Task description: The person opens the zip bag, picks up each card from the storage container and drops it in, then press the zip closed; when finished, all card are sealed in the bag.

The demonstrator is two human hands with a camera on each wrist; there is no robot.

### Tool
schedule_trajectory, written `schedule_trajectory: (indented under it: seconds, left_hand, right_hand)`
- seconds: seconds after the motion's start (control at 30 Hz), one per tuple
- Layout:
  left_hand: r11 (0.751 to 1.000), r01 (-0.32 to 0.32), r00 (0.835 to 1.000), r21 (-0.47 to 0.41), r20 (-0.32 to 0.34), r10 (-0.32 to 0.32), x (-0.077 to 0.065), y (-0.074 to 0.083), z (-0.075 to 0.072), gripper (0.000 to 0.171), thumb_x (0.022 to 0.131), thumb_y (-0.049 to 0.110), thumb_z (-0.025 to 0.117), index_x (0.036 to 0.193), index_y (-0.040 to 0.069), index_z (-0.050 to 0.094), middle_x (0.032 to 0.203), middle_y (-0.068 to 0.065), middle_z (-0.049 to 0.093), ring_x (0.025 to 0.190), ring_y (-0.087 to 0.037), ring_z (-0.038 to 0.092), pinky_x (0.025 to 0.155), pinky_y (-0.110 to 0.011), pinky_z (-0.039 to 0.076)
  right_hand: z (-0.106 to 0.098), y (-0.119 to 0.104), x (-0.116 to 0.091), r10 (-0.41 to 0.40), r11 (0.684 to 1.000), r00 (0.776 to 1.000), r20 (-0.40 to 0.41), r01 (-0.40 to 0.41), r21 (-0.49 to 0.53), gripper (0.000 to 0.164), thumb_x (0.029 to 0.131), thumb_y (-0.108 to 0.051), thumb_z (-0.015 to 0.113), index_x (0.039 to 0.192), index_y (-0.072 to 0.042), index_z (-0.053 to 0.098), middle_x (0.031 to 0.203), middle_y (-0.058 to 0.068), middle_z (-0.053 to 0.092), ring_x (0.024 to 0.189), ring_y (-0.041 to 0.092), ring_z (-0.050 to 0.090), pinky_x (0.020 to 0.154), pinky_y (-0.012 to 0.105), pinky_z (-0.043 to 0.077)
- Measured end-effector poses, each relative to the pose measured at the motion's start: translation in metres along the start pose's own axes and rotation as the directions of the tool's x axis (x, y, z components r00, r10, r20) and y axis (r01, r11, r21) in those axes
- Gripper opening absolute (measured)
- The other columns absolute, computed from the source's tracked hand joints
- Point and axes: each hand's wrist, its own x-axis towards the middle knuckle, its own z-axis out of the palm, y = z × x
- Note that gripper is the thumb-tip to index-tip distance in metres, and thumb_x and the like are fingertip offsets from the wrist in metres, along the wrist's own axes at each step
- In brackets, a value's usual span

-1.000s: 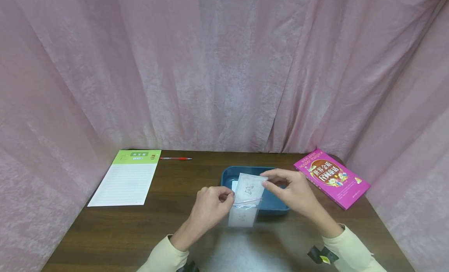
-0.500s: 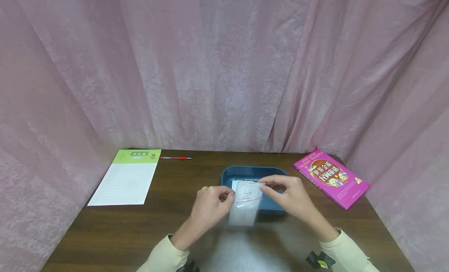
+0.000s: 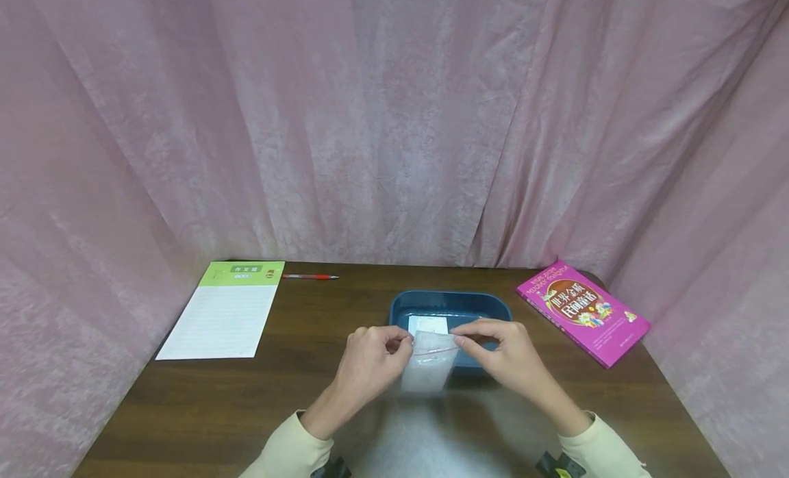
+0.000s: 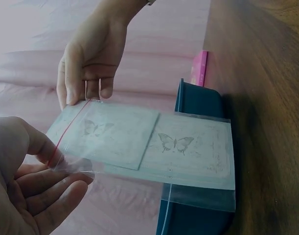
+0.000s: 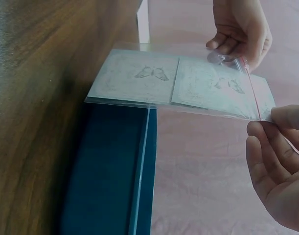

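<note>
A clear zip bag (image 3: 425, 379) with a red seal line hangs tilted between the hands, at the near edge of the blue tray (image 3: 450, 298). My left hand (image 3: 372, 358) pinches the bag's left edge near its mouth. My right hand (image 3: 508, 358) pinches the right corner of a thin white card (image 5: 203, 85) with a butterfly print, right at the seal line. Most of this card lies inside the bag, and its top end sticks out past the red line. Deeper in the bag, partly overlapped by it, sits a second butterfly card (image 4: 198, 152).
Inside the tray lies a white printed piece (image 3: 428, 324). A green-topped writing pad (image 3: 224, 313) and a red pen (image 3: 311, 277) are at the back left of the wooden table (image 3: 185, 423). To the right is a pink book (image 3: 582, 310). Pink curtains (image 3: 370, 122) stand behind.
My right hand has moved down and slightly left, sliding the upper card deeper into the bag. The left hand has stayed at the bag's edge.
</note>
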Motion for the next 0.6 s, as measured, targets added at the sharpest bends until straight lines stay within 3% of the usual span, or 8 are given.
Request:
schedule_trajectory:
  seconds: [0.37,0.6]
  left_hand:
    - [0.998,-0.036,0.998,0.044,-0.045,0.038,0.0004,0.0004,0.0019,0.015,0.091,0.015,0.068,0.088,0.008,0.081,0.079,-0.001,0.078,0.067,-0.004,0.070,0.057,-0.018,0.050]
    - [0.999,-0.028,0.999,0.029,-0.037,0.029,0.0004,0.0001,0.0024,0.016,0.092,0.014,0.067,0.090,0.006,0.081,0.081,-0.003,0.078,0.066,-0.004,0.068,0.054,-0.019,0.049]
  right_hand:
    - [-0.0013,-0.0046,-0.0020,-0.022,1.000,1.000,0.002,0.022,-0.010,0.014,0.091,-0.015,0.078,0.104,-0.019,0.081,0.101,-0.010,0.077,0.094,0.008,0.072,0.073,0.032,0.060]
    - [-0.0039,-0.0059,-0.0019,-0.040,0.999,0.999,-0.004,0.040,-0.009,0.016,0.090,-0.011,0.077,0.105,-0.018,0.081,0.100,-0.006,0.078,0.092,0.008,0.072,0.073,0.030,0.060]
